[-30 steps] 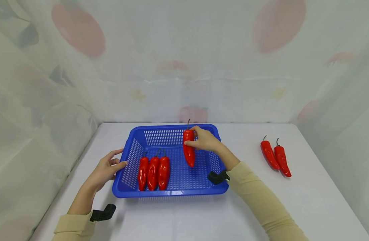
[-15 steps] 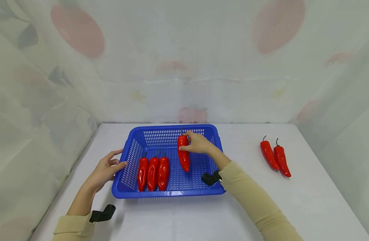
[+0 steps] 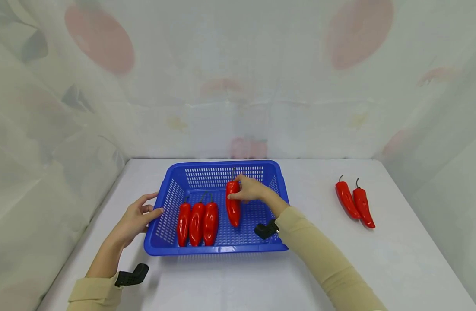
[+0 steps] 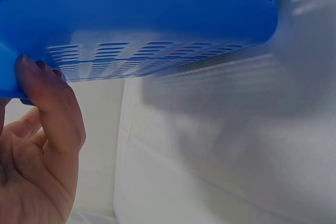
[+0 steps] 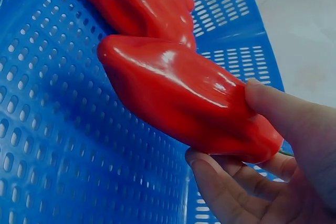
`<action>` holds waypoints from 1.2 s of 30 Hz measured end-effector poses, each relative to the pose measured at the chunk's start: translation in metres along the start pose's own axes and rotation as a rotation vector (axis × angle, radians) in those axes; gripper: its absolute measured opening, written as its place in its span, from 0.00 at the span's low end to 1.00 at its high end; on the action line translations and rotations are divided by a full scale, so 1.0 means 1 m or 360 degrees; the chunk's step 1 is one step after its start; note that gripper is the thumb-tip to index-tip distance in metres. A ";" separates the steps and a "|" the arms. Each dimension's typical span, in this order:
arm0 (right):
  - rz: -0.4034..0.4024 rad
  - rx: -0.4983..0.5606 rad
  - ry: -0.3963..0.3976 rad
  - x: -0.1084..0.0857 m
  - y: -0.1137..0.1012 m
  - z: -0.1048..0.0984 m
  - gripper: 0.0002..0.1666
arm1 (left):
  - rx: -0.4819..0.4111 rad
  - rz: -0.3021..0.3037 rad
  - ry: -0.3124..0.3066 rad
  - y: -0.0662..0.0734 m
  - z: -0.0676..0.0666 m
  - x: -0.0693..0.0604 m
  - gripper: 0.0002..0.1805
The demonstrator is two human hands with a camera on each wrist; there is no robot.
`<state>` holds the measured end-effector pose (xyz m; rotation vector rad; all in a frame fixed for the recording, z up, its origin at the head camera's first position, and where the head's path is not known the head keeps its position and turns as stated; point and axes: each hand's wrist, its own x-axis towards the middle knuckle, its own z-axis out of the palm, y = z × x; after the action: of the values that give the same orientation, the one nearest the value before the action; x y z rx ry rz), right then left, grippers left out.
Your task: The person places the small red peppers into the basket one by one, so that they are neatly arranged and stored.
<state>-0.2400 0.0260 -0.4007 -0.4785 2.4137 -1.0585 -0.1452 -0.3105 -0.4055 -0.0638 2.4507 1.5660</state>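
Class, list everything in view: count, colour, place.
table: one, white, under the basket
basket: one, blue, on the table
lying peppers: three, red, in the basket's left part
held pepper: one, red, over the basket floor
outer peppers: two, red, on the table's right
printed sheeting: count unclear, pale, behind and beside the table
wrist cameras: two, black, one per wrist
sleeves: two, beige, on the forearms
left hand: one, at the basket's left rim
right hand: one, on the held pepper
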 end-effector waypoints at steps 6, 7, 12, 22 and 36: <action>0.0072 0.0028 -0.0089 0.004 0.000 0.004 0.36 | 0.0004 -0.0005 0.0004 0.000 0.000 0.000 0.38; 0.0082 0.0037 -0.0102 0.005 -0.001 0.005 0.37 | 0.0005 -0.0005 0.0004 0.001 0.000 0.000 0.38; 0.0126 -0.0006 -0.0153 0.008 -0.002 0.008 0.39 | -0.0002 0.0002 0.0000 0.002 0.000 -0.001 0.38; 0.0184 0.0011 -0.0244 0.012 0.000 0.017 0.37 | 0.0003 -0.0006 0.0000 0.003 0.000 -0.002 0.38; 0.0267 0.0038 -0.0392 0.010 0.001 0.023 0.37 | 0.0000 -0.0002 0.0003 0.004 0.001 -0.003 0.38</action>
<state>-0.2357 0.0083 -0.4183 -0.3673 2.1800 -0.8988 -0.1431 -0.3082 -0.4019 -0.0667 2.4516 1.5662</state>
